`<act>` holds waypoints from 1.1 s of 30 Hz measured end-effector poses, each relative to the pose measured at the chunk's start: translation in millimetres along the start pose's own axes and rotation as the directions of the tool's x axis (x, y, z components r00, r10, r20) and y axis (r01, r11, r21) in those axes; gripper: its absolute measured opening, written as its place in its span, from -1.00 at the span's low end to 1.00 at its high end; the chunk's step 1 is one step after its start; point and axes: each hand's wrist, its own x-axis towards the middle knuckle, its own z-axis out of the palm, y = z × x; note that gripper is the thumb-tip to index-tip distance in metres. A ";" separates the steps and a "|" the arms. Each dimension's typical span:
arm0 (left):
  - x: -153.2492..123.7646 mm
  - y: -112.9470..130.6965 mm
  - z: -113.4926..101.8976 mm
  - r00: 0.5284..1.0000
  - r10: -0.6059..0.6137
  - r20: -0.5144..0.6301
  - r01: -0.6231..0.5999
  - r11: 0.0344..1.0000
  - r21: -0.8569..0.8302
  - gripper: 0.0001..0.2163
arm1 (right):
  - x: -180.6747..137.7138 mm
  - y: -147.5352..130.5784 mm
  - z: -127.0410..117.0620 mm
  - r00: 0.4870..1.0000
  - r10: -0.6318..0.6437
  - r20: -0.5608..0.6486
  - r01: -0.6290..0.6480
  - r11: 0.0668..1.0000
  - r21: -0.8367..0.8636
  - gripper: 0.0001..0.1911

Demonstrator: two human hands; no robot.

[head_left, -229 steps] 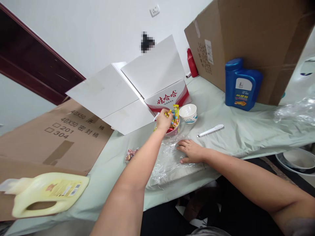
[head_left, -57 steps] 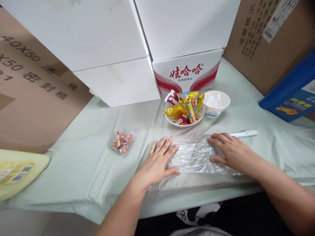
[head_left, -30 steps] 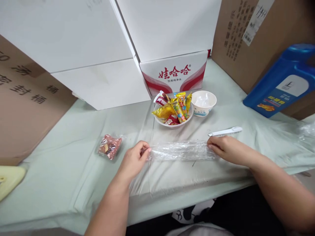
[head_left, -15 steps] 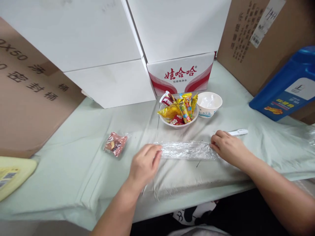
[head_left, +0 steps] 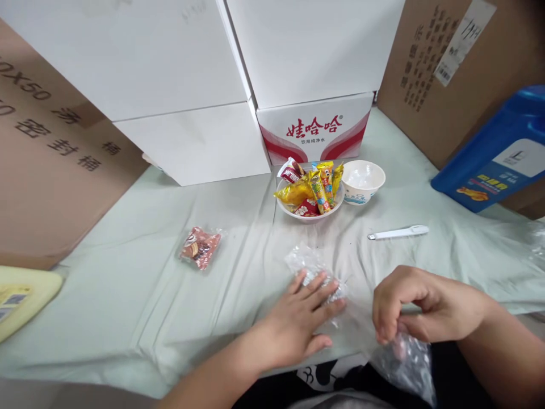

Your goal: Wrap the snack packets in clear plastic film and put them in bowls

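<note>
Under the spread fingers of my left hand (head_left: pixel 304 321), a crumpled clear plastic bag (head_left: pixel 303 258) is pressed flat on the cloth-covered table. My right hand (head_left: pixel 419 309) pinches the other part of the bag, raised near the table's front edge, where its end hangs down over the edge. Beyond my right hand lies a white utility knife (head_left: pixel 399 232). A brown wrapped snack (head_left: pixel 200 248) rests on the left of the cloth. Farther back, a white bowl (head_left: pixel 293 214) holds several wrapped snacks (head_left: pixel 323 190), with a paper bowl (head_left: pixel 363 176) beside it.
White boxes (head_left: pixel 187 142) and a red-and-white carton (head_left: pixel 315 133) stand at the back. Brown cardboard boxes flank both sides (head_left: pixel 55 165). A blue jug (head_left: pixel 494 153) stands at right; a pale yellow container (head_left: pixel 29 298) is at the left edge.
Both hands have come nearer the table's front edge. The bag, earlier stretched flat between them, is now bunched under the left hand and pulled up by the right. The knife is fully uncovered.
</note>
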 end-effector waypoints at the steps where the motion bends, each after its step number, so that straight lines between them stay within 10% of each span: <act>1: 2.2 2.3 1.0 0.998 0.063 0.030 -0.062 0.997 -0.034 -0.43 | 2.2 0.8 0.2 0.999 0.009 0.053 -0.016 0.990 0.137 -0.73; 5: 7.0 5.0 3.3 0.989 0.141 0.033 -0.137 0.985 -0.105 -0.46 | 22.7 20.5 3.2 0.988 0.130 -0.084 -0.069 0.858 0.509 -0.46; 11: 6.2 4.4 6.5 0.995 0.097 0.025 -0.092 0.985 -0.146 -0.53 | 55.1 61.8 4.7 0.888 0.348 -0.300 -0.119 0.805 0.581 -0.43; 17: 7.5 2.4 4.3 0.994 0.108 0.012 -0.105 0.983 -0.150 -0.57 | 51.4 60.4 -1.6 0.820 0.017 -0.573 -0.038 0.999 -0.025 -0.59; 23: 7.5 1.6 3.7 0.997 0.076 0.027 -0.071 0.983 -0.172 -0.57 | 50.7 49.7 7.9 0.977 -0.135 -0.166 -0.001 0.771 -0.637 -0.66; 29: -1.3 0.6 -7.1 0.999 0.032 0.004 -0.030 0.982 -0.186 -0.64 | 56.4 66.0 15.2 0.969 -0.166 -0.186 -0.041 0.629 -0.776 -0.64; 33: -13.1 -5.8 -21.2 0.978 -0.037 -0.207 0.006 0.989 -0.150 -0.81 | 55.0 67.9 15.7 0.972 -0.139 -0.188 -0.067 0.604 -0.794 -0.61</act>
